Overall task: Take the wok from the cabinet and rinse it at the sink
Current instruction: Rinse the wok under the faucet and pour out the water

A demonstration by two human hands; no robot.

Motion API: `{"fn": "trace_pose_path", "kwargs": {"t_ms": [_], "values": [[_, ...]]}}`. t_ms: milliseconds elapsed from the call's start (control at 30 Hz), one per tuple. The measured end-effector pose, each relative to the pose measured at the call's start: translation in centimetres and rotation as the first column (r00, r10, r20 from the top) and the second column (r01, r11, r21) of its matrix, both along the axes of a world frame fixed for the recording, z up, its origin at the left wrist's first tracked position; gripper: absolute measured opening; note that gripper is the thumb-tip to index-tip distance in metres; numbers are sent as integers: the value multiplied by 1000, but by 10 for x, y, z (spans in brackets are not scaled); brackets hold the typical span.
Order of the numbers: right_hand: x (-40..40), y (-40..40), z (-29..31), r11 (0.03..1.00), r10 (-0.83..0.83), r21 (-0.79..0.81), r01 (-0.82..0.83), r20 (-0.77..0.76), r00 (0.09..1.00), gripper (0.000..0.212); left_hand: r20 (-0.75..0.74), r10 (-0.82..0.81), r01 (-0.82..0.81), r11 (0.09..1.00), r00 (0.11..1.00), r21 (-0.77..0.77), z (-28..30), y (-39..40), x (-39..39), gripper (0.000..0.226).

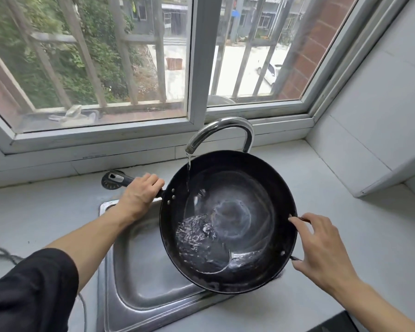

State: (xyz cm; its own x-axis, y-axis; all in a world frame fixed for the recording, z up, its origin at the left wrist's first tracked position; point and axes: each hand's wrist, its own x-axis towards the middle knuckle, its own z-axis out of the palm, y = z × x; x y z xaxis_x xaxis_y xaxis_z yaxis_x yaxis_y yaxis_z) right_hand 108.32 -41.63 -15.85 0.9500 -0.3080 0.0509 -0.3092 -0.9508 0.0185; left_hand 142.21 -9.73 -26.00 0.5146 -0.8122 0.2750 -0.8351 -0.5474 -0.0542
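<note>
Frame centre: black round metal wok (228,219) under running chrome tap (222,129); left hand (141,192), right hand (321,248) clamped on handles; draining remains.

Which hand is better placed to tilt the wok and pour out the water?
Left: the left hand wraps the long handle of the wok; the right hand only fingers its small side loop.

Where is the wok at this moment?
Head view, centre-right: the wok is held over the right side of the sink under the running faucet, left hand gripping its long handle, right hand holding its side loop.
</note>
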Motion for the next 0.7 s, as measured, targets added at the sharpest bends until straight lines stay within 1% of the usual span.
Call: {"fn": "trace_pose_path", "kwargs": {"t_ms": [200, 400, 700], "values": [[0, 3, -13, 1000, -17, 0, 17, 45, 999, 95, 14, -6, 6, 1000, 1000, 4, -5, -6, 2, 28], [4, 10, -36, 998, -55, 7, 54, 107, 993, 94, 62, 32, -35, 998, 998, 52, -8, -12, 13, 34], [11, 7, -59, 995, -91, -23, 96, 159, 983, 86, 81, 60, -66, 995, 995, 79, -7, -16, 19, 24]]}}
